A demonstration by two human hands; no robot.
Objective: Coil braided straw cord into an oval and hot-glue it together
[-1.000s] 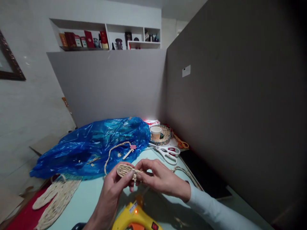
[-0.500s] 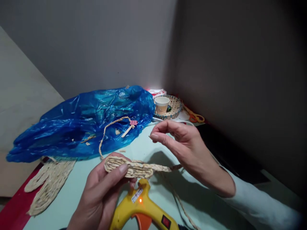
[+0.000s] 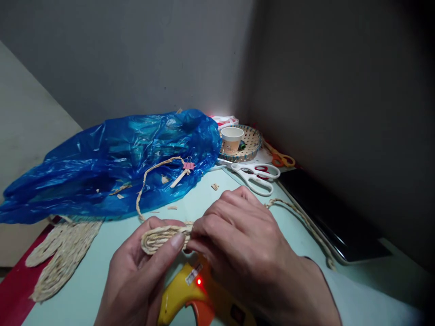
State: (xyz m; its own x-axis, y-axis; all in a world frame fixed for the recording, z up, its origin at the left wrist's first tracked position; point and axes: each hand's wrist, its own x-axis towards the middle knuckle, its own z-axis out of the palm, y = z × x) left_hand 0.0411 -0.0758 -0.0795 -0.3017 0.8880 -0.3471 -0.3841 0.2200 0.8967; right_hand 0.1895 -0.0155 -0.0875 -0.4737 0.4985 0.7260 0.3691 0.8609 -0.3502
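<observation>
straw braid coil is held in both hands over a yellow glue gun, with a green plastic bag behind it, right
Not quite: the plastic bag is blue, not green. The head view shows the straw braid coil held by the left hand and the right hand over the yellow glue gun, with the blue bag behind it.

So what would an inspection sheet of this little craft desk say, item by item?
Surface: pale green table.
Job's things: woven straw coil; loose braid lying to the right; yellow glue gun below the coil, red light lit.
Clutter: blue plastic bag, straw mats, white scissors, orange scissors, paper cup in a basket tray, pink clip, black slab.
Grippers: left hand holds the coil; right hand pinches its end.
Cables: nothing seen.
Surroundings: grey partition walls.
</observation>
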